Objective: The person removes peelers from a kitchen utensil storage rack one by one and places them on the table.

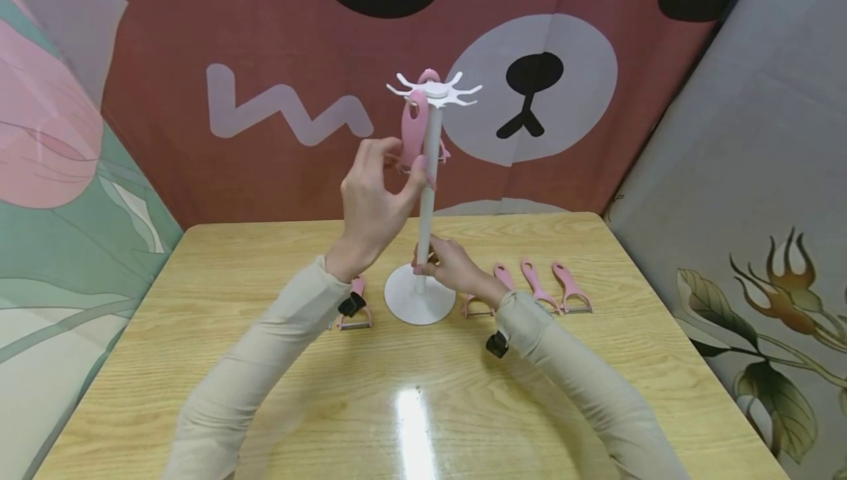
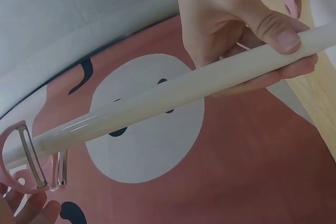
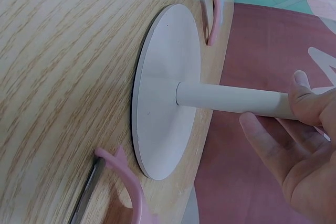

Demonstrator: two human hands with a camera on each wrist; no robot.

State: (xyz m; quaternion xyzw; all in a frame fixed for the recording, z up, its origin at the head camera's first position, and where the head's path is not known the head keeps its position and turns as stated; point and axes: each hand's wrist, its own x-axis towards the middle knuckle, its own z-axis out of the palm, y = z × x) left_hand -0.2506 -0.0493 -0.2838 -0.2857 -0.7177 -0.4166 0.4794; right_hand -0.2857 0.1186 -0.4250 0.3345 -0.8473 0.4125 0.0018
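Note:
A white stand has a round base (image 3: pixel 168 93), an upright pole (image 1: pixel 428 193) and a ring of white hooks (image 1: pixel 437 90) on top. From one hook hangs a pink peeler (image 1: pixel 413 123), handle up and blade end down; another pink peeler (image 1: pixel 430 76) hangs behind the pole. My left hand (image 1: pixel 373 197) is raised beside the pole and pinches the front peeler near its blade end, seen at the lower left of the left wrist view. Lower down, my right hand (image 1: pixel 453 267) grips the pole just above the base, thumb on one side and fingers on the other.
Several pink peelers lie on the wooden table (image 1: pixel 265 362): one peeler (image 1: pixel 570 289) and others right of the base, and another peeler (image 1: pixel 357 311) to its left, partly behind the left wrist. A patterned cloth (image 1: pixel 278 171) hangs behind the table.

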